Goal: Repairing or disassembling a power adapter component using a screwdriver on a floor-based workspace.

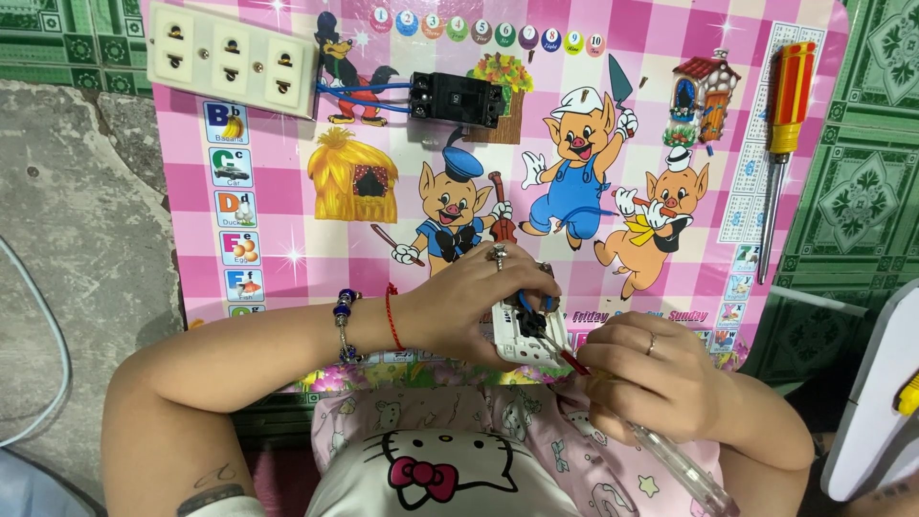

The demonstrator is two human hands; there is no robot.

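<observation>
My left hand (479, 297) grips a small white electrical switch module (522, 343) with dark wires at its top, held over the near edge of a pink cartoon-printed board (613, 172). My right hand (641, 378) holds a screwdriver with a clear handle (684, 469); its red-collared tip (572, 361) touches the module's right side. A ring, a bead bracelet and a red string are on my left hand and wrist; a ring is on my right hand.
On the board sit a cream triple socket strip (230, 57) at top left and a black breaker (457, 98) joined to it by blue wires. A red-and-yellow screwdriver (783, 144) lies at the board's right edge. A white object (876, 402) is at lower right.
</observation>
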